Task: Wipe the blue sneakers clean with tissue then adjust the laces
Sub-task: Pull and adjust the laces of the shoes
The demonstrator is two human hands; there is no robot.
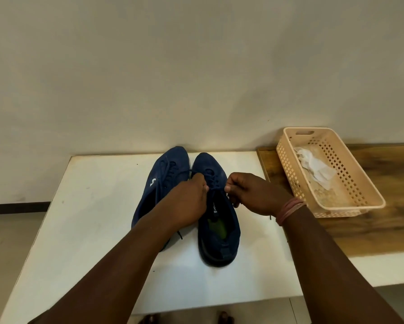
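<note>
Two dark blue sneakers stand side by side on a white table (98,206), toes pointing away from me. The left sneaker (163,174) is partly hidden under my left forearm. Over the right sneaker (219,232) both my hands work at its laces (214,182). My left hand (191,199) pinches a lace end on the shoe's left side, fingers curled. On the other side my right hand (250,195) pinches the other lace end. Crumpled white tissue (313,166) lies in a peach plastic basket (371,190) to the right.
The basket sits on a wooden surface (388,220) joined to the white table's right side. A pale wall rises just behind the shoes. Floor shows to the left and below the table's near edge.
</note>
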